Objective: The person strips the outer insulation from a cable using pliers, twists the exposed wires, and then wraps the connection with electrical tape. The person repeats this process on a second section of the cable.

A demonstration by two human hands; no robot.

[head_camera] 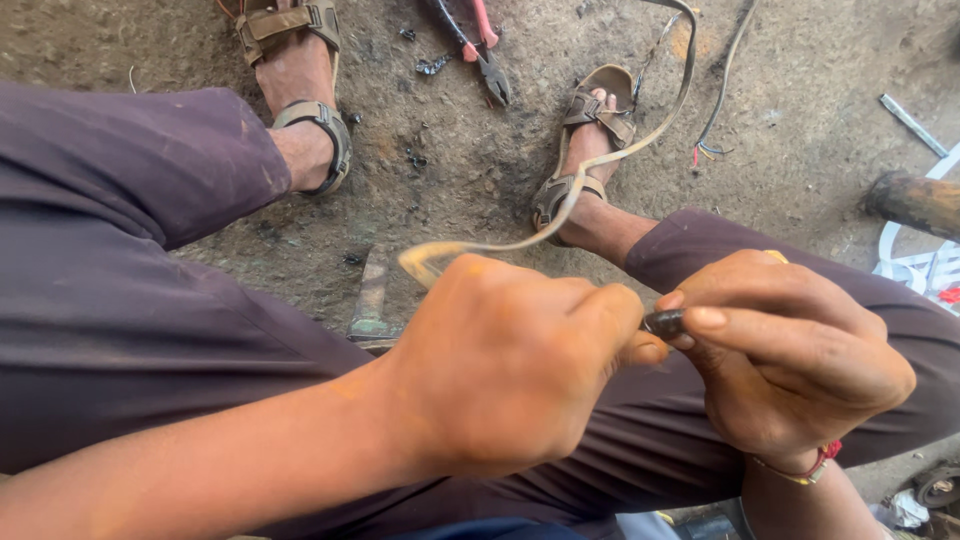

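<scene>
My left hand is closed in a fist around a flat tan strap that loops out from under it and runs up and away toward the top right. My right hand pinches a small dark rounded piece between thumb and fingers, right against my left knuckles. Both hands hover over my lap, above dark purple trousers. What the dark piece joins to is hidden inside my left fist.
My sandalled feet rest on dirt ground. Red-handled pliers lie near the top. A loose wire with coloured ends trails at the right. A wooden handle and white strips sit at the right edge. A metal tool lies between my legs.
</scene>
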